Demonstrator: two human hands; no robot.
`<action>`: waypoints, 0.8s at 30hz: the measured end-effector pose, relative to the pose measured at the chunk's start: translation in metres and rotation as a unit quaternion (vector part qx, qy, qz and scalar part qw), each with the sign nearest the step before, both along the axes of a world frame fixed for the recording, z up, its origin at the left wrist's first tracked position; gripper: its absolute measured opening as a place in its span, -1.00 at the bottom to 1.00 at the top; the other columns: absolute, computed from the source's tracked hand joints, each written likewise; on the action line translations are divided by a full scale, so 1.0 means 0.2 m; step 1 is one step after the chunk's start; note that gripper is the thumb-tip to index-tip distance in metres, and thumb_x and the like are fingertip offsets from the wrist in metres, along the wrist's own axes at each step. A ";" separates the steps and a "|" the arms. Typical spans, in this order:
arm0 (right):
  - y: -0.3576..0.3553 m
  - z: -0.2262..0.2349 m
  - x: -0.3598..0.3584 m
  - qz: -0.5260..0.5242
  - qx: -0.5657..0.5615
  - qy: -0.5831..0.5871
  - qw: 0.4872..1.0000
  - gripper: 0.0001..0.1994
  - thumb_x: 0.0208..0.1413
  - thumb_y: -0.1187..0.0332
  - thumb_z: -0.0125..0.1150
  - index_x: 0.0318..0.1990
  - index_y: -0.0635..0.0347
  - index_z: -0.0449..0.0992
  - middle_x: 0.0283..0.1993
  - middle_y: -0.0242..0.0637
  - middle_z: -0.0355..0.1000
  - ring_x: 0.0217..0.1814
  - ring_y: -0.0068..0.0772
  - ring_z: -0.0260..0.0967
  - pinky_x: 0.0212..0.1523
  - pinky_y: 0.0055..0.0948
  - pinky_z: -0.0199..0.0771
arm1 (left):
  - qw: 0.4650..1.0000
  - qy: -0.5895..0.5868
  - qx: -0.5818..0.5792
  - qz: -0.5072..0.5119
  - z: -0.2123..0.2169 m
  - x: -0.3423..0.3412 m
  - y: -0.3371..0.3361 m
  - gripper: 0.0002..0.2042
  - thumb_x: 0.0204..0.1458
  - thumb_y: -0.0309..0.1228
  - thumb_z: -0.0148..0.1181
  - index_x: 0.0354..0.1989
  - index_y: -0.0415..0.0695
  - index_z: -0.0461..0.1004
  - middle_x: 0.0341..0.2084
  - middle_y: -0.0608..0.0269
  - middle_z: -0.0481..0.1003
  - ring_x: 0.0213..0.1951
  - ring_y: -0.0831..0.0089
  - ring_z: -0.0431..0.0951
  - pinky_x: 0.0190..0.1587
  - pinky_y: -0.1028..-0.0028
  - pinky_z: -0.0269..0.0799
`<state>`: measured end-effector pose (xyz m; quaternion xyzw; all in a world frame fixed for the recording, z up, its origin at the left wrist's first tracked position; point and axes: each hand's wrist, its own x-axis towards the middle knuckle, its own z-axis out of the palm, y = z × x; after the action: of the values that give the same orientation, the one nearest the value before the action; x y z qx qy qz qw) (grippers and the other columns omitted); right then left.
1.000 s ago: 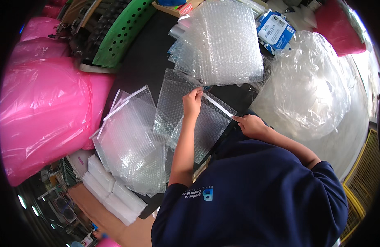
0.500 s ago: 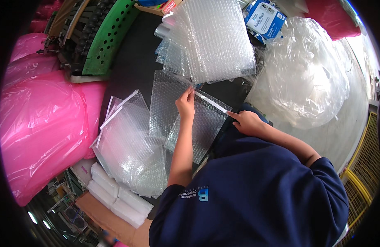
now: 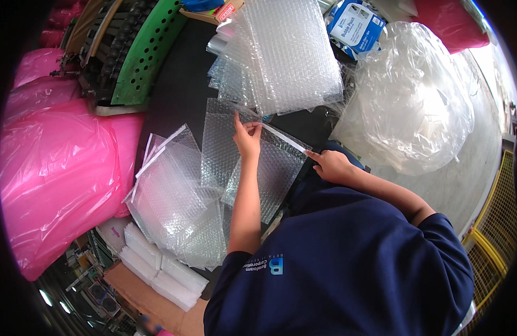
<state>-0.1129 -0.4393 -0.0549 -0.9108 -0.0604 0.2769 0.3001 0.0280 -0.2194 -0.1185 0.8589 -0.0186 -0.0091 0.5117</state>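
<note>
A clear bubble pouch (image 3: 269, 179) with a white strip (image 3: 283, 138) along its upper edge lies in front of me on the dark table. My left hand (image 3: 247, 137) pinches the strip's left end at the pouch corner between thumb and fingers, its index finger raised. At the other end, the outstretched index finger of my right hand (image 3: 332, 166) touches the strip, with the remaining fingers bent back. Under and left of this pouch is another bubble pouch (image 3: 213, 151). Further left, a loose pile of pouches (image 3: 180, 207) shows white strips at its top.
A tall stack of bubble pouches (image 3: 292, 56) lies beyond my hands. Right of it are a blue-white package (image 3: 356, 28) and a big clear plastic bag (image 3: 409, 106). A green perforated frame (image 3: 149, 56), pink wrapped bundles (image 3: 68, 179) and white bundles (image 3: 163, 269) border the left side.
My left index finger has lifted away from the thumb and now points up. My right fingertip stays at the strip's right end, and the view has shifted slightly.
</note>
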 end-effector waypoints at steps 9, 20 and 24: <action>0.00 -0.03 0.01 0.005 -0.021 -0.005 1.000 -0.47 -0.02 0.33 0.03 0.19 0.12 0.26 -0.48 -0.03 0.43 -0.42 -0.02 0.44 -0.43 -0.14 0.44 | 0.999 0.016 0.046 -0.015 0.01 0.02 -0.02 -0.28 -0.12 -0.66 0.20 0.23 -0.22 -0.04 -0.49 0.15 0.52 -0.44 0.40 0.56 -0.33 0.46 0.47; 0.02 -0.01 0.03 0.008 -0.053 0.013 0.998 -0.44 -0.03 0.35 0.00 0.21 0.18 0.21 -0.49 -0.05 0.45 -0.45 -0.04 0.46 -0.46 -0.15 0.45 | 0.999 0.005 0.051 -0.011 0.01 0.01 -0.02 -0.38 -0.14 -0.68 0.19 0.14 -0.24 0.06 -0.48 0.14 0.51 -0.43 0.39 0.56 -0.32 0.46 0.45; 0.02 -0.06 0.02 -0.008 -0.055 0.025 0.998 -0.44 -0.01 0.29 0.06 0.22 0.06 0.21 -0.48 -0.03 0.42 -0.43 0.02 0.43 -0.42 -0.12 0.42 | 0.999 0.010 0.052 -0.010 0.01 0.01 -0.03 -0.38 -0.14 -0.69 0.18 0.14 -0.24 0.06 -0.48 0.13 0.51 -0.43 0.39 0.56 -0.32 0.45 0.46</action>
<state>-0.1086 -0.4346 -0.0661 -0.9193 -0.0307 0.2998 0.2532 0.0309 -0.2254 -0.1156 0.8841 -0.0217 -0.0240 0.4661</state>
